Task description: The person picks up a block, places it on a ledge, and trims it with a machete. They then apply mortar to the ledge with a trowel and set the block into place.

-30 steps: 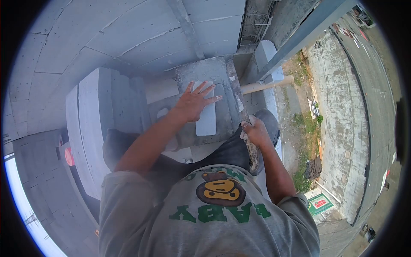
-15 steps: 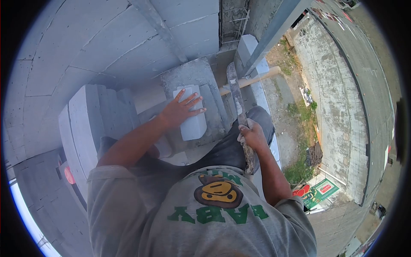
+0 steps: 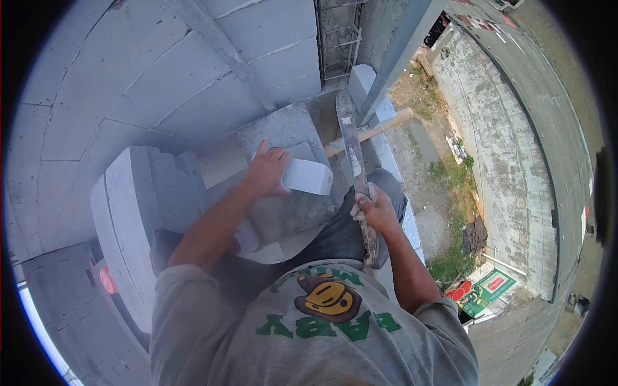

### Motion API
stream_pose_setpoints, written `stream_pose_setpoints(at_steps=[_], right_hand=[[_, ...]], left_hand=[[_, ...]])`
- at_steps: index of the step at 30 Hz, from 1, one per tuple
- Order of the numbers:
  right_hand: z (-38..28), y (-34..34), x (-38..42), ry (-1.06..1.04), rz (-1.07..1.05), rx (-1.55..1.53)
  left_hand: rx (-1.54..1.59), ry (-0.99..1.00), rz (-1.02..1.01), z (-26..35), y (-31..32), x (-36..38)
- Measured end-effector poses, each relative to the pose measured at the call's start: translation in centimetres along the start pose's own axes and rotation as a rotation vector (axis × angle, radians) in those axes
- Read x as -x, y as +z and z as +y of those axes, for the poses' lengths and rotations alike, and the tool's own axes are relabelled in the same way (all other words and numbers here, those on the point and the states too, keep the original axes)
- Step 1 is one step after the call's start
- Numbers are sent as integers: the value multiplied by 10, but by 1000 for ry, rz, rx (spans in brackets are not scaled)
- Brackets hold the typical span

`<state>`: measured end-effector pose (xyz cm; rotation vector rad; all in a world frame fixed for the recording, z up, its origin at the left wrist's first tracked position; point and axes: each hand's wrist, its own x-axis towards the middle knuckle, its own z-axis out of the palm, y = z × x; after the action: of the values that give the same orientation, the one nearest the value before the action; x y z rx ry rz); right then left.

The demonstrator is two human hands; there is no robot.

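Upside down, green "BABY" and "MIL" show on one shirt (image 3: pixel 290 363). Half-closed, the left hand (image 3: pixel 266 172) grips one white block (image 3: pixel 310 177) above the concrete slab (image 3: pixel 283 125); the right hand (image 3: pixel 375 209) tightly clasps one long blade (image 3: pixel 349 132).

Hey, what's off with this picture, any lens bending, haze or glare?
Head view: fisheye distortion bows the concrete wall at right and leaves black corners; pale haze softens the area around the left hand and stacked blocks; the lower-left bright strip looks blown out, blue-fringed.
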<state>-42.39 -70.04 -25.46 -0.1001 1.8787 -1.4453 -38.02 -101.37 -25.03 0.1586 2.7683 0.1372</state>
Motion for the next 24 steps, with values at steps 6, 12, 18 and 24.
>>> stream_pose_setpoints(at_steps=[6, 12, 18, 24], right_hand=[[-40, 6, -7, -110, 11, -35], [-54, 24, -20, 26, -170, -12], [-49, 49, -31, -266, -39, 585], [-70, 65, -40, -331, 30, 570]], left_hand=[[349, -366, 62, 5, -21, 6], [254, -545, 68, 16, 13, 8], [340, -681, 66, 20, 15, 10], [395, -675, 271, 29, 46, 14]])
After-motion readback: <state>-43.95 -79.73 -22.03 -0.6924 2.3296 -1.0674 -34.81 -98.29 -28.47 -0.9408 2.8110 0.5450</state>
